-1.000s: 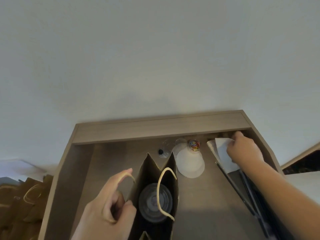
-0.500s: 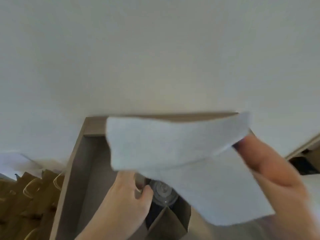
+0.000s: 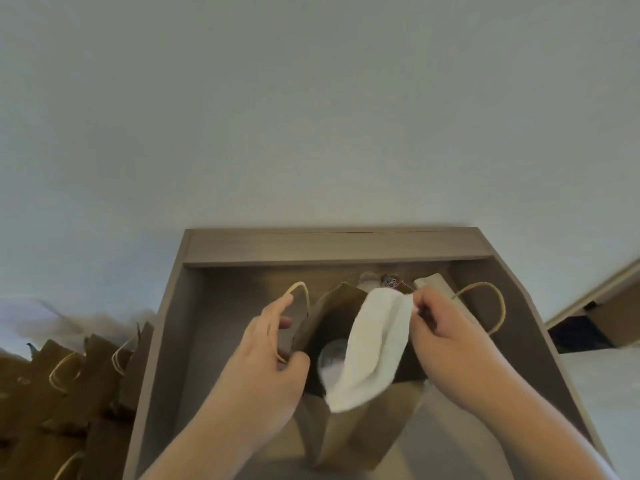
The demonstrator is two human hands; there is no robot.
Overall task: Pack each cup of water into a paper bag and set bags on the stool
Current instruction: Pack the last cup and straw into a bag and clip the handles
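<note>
Step in hand, as judged: dressing a loaded bag (image 3: 349, 424) before it goes to the stool. Cup (image 3: 331, 355) already inside, standing upright; only its clear lid shows through the mouth.

Left hand (image 3: 266, 362): fingers curled through the left handle (image 3: 300, 299), closed on the bag's left rim, holding the mouth open.

Right hand (image 3: 446, 337): thumb and fingers pinched on the top corner of a white napkin (image 3: 370, 351). Napkin hangs into the mouth and lies partly over the lid.

Bag stands mid-tabletop (image 3: 221, 323), nearer the front edge. Right handle (image 3: 485, 303) flopped outward.

Bag: brown paper, thin, creased, with twisted cord handles. Napkin is soft and folded on itself.

Next move, likely: let go of the napkin so it drops in, gather both handles, lift straight up to keep the cup level. More bags (image 3: 62, 393) stand past the left edge; stool itself not identifiable.
</note>
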